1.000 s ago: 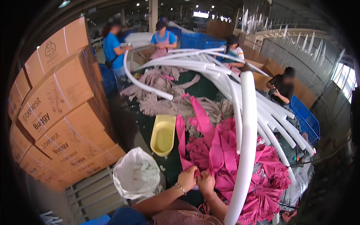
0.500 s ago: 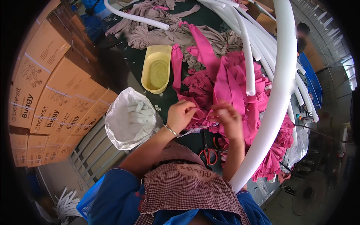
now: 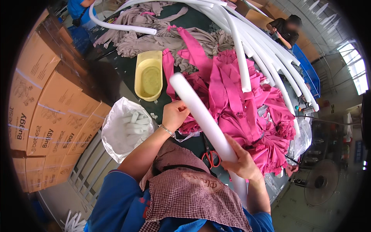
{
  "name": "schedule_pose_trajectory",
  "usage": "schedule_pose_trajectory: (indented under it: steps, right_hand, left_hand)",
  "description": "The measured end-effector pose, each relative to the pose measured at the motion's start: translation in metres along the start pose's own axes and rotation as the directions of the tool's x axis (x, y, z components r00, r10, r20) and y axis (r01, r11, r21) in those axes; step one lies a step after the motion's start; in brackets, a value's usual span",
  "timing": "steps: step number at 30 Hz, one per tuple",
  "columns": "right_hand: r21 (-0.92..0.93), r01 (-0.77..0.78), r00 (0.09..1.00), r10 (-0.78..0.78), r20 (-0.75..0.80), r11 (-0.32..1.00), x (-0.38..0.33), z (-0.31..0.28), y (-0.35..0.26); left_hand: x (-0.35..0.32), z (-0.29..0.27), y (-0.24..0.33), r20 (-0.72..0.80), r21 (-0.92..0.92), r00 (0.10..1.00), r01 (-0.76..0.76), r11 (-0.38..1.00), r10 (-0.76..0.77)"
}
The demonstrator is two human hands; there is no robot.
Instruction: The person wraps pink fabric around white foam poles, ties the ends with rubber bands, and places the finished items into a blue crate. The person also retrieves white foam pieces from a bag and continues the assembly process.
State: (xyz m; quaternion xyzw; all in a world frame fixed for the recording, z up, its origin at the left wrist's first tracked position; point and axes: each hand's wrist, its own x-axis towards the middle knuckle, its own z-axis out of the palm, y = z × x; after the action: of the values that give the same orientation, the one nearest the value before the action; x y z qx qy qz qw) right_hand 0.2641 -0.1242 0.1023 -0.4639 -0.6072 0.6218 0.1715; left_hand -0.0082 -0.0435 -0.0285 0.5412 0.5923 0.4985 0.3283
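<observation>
My right hand [image 3: 243, 160] is wrapped around a long white foam tube [image 3: 206, 118]. The tube slants up and left from beside my body, its free end raised over the work table. By that end, my left hand [image 3: 176, 115] is closed in a pinch on pink fabric [image 3: 186, 124], its fingertips partly hidden by the tube. To the right spreads a large heap of pink fabric pieces [image 3: 232, 89]. Red-handled scissors [image 3: 211, 158] lie on the table between my forearms.
A yellow tub [image 3: 148, 75] stands beyond my left hand. Left of it, a white-lined bin [image 3: 116, 149] holds short white foam pieces. Grey fabric [image 3: 143, 44] and more foam tubes [image 3: 266, 54] lie at the back. Cartons [image 3: 46, 131] are stacked left. Another person [image 3: 286, 33] works at far right.
My right hand has left the pink fabric and taken hold of the foam tube. The tube's end has swung down and left, close to my left hand. The view has shifted slightly.
</observation>
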Motion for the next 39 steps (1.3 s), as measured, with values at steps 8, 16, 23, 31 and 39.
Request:
schedule_pose_trajectory:
  steps: [8,16,23,31,39]
  right_hand:
    - [-0.352,-0.037,0.998,0.054,0.04,0.935,-0.056,-0.011,0.019]
    - [-0.483,-0.152,0.976,0.207,0.063,0.862,-0.051,-0.019,0.031]
    - [-0.262,-0.066,0.982,0.109,0.153,0.963,0.06,0.009,0.063]
    - [0.08,-0.277,0.917,0.239,0.32,0.957,0.094,0.008,0.068]
    - [0.672,-0.391,0.916,0.197,0.349,0.629,0.103,-0.004,0.083]
  left_hand:
    - [-0.001,-0.016,-0.015,0.119,-0.331,0.921,0.39,0.859,-0.372]
    - [-0.01,0.006,-0.017,0.225,0.129,0.956,-0.221,0.967,0.189]
    - [-0.022,0.018,0.006,0.367,0.064,0.918,-0.188,0.98,0.152]
    - [-0.025,0.009,0.002,0.594,-0.118,0.762,-0.235,0.965,0.258]
    - [-0.034,0.012,0.016,0.405,0.128,0.911,-0.135,0.983,0.072]
